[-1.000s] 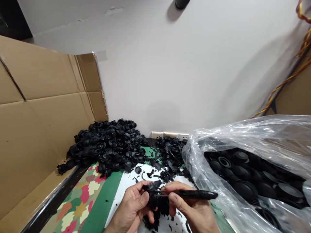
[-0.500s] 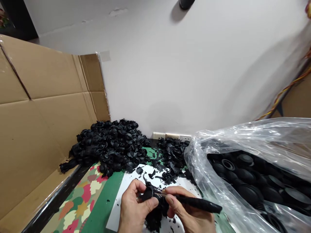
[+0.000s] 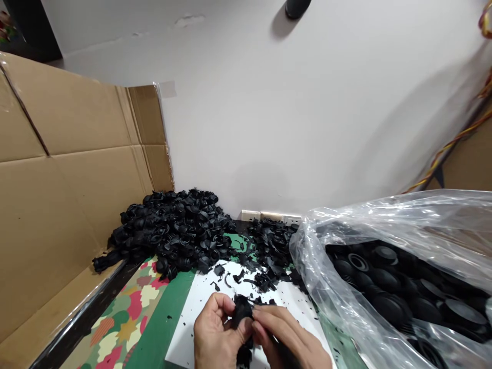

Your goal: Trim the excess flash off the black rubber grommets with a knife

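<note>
Low in the view, my left hand pinches a black rubber part between thumb and fingers. My right hand is close against it on the right, fingertips touching the part. A black-handled knife is gripped in my right hand, its handle pointing down toward me; the fingers hide its blade. Beneath both hands lies a white sheet strewn with black scraps. More black trimmings show just under the held part.
A large heap of black rubber parts stands at the back left, beside a cardboard panel. Black scraps are piled before wall sockets. On the right, a clear plastic bag holds several round black parts.
The knife's handle has swung from pointing right to pointing down toward me, and its metal tip is now hidden. My right hand has turned and closed in on the rubber part.
</note>
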Demonstrator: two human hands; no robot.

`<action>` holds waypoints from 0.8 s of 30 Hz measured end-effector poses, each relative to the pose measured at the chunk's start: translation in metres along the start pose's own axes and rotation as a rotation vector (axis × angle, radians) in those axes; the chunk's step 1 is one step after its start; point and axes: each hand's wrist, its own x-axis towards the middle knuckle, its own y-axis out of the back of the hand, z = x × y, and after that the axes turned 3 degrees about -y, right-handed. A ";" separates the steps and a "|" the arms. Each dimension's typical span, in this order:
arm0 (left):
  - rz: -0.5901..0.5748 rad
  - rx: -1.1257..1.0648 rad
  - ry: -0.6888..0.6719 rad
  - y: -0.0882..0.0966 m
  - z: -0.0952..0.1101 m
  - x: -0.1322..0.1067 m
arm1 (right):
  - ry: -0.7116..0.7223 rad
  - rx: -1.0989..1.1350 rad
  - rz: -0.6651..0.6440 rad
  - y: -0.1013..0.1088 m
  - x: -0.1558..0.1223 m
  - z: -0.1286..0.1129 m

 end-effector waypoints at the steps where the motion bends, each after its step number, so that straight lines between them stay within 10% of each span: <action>1: 0.002 -0.021 0.000 -0.001 0.003 -0.002 | 0.096 -0.039 -0.005 0.005 0.004 0.005; 4: 0.063 -0.007 -0.023 0.001 0.009 -0.004 | 0.184 -0.117 0.026 0.021 0.020 0.015; 11: 0.082 0.119 -0.016 0.015 0.009 0.012 | -0.492 0.146 0.047 0.017 0.021 -0.005; 24: 0.066 0.555 -0.292 0.004 0.012 -0.004 | -0.560 -0.062 -0.424 0.006 0.032 -0.023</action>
